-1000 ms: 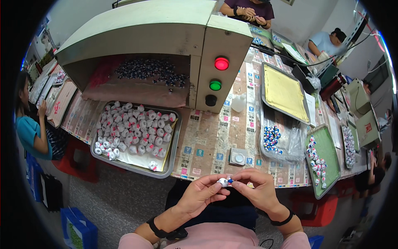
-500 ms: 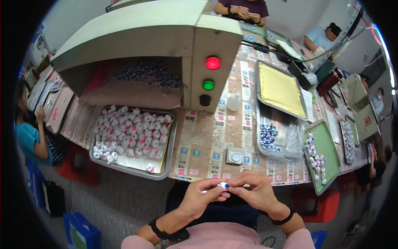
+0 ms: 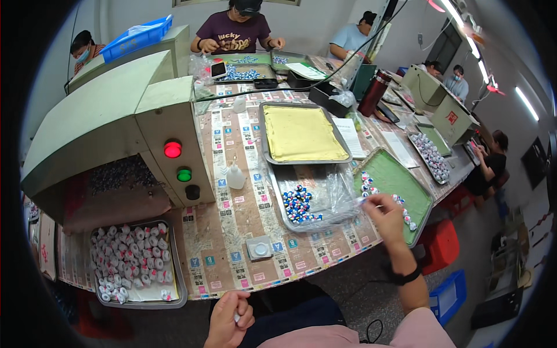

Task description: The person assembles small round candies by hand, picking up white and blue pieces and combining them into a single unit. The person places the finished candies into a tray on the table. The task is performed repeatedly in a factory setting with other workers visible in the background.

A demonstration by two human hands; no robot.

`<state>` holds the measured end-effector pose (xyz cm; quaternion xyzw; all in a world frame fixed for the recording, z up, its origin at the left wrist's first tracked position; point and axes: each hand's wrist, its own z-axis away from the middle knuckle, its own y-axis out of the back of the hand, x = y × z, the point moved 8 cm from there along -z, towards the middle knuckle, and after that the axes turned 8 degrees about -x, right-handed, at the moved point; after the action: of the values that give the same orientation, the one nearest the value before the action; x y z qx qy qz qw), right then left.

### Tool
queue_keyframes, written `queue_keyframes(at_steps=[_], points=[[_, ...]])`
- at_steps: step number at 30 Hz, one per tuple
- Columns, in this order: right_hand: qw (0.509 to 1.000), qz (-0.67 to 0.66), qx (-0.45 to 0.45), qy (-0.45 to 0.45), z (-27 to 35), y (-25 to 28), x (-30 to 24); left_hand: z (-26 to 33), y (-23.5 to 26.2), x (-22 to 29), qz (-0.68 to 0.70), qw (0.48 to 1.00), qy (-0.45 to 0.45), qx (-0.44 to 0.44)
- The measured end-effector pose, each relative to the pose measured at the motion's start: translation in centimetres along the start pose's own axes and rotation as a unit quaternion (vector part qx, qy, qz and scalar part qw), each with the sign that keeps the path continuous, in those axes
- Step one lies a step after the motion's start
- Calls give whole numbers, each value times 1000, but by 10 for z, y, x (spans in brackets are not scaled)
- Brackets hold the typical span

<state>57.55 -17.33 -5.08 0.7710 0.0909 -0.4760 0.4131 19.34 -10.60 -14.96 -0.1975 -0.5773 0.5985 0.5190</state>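
Note:
Low at the front, beside the table edge, is my left hand (image 3: 230,322). Its fingers are curled closed, with a bit of a small white piece (image 3: 237,317) showing between them. My right hand (image 3: 386,217) reaches out to the green-lined tray (image 3: 386,174) at the right. Thumb and fingers come together in a pinch at the tray's near left side; whatever they hold is blurred and too small to name. Small white pieces with red and blue marks (image 3: 409,222) lie in a line on this tray, partly hidden by the hand.
Left stands a cream machine (image 3: 167,122) with lit buttons; below it, a tray (image 3: 181,290) of white and pink pieces. A plastic-covered tray (image 3: 284,217) holds blue-and-white beads under a yellow-lined tray (image 3: 301,133). A squeeze bottle (image 3: 235,178) and small square block (image 3: 259,248) stand mid-table. People sit beyond.
My hands have parted from the small white and blue piece they held together. The right has swung out to the green tray; the left stays low, closed. The view has turned right.

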Motion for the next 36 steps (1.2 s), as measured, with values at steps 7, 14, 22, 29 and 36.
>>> queue_keyframes(at_steps=[7, 14, 22, 29, 36], points=[[987, 64, 114, -89, -44, 99, 123, 2, -7, 0, -38, 996, -21, 72], [979, 152, 57, -123, -61, 99, 151, 4, -11, 2, -43, 995, -37, 78], [988, 144, 42, -19, -36, 60, 73, 10, -4, 2, -45, 997, -65, -9], [976, 101, -176, 81, -8, -61, -25, 4, -17, -2, -21, 998, -45, -50], [954, 162, -177, 179, -46, -128, -23, 11, -14, -1, -15, 998, -41, -39]])
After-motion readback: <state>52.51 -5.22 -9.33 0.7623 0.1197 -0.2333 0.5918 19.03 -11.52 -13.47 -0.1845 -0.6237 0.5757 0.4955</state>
